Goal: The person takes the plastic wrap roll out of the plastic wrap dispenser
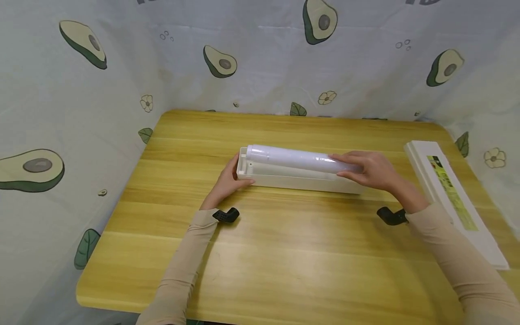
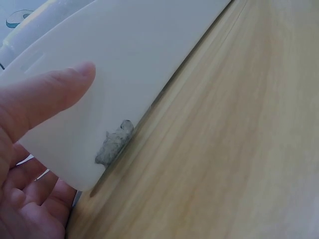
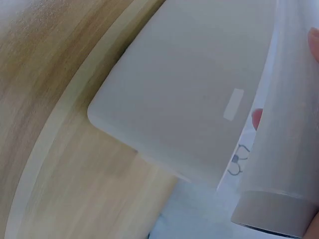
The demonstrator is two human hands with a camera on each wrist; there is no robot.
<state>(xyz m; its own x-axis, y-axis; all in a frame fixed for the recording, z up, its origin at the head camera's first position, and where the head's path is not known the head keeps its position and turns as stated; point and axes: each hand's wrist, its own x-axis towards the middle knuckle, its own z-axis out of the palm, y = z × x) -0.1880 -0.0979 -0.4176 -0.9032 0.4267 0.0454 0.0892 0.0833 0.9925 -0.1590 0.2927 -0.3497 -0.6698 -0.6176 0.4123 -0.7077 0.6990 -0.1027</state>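
A long white box [image 1: 300, 182] without a cover stands in the middle of the wooden table. Over its opening lies a shiny, translucent roll of plastic wrap [image 1: 292, 157], its left end near the box's left wall and its right end in my right hand [image 1: 371, 169]. That hand grips the roll between thumb and fingers. My left hand [image 1: 225, 185] holds the box's left end, thumb on the front wall and fingers behind. In the right wrist view the roll's open end [image 3: 276, 214] sticks out beside the box wall [image 3: 179, 89].
At the right of the table lies a long white lid [image 1: 455, 198] with a yellow-green label [image 1: 451, 192]. A grey patch [image 2: 114, 144] marks the box's lower edge in the left wrist view. Avocado-print cloth [image 1: 260, 36] hangs behind and beside the wooden table [image 1: 284, 262].
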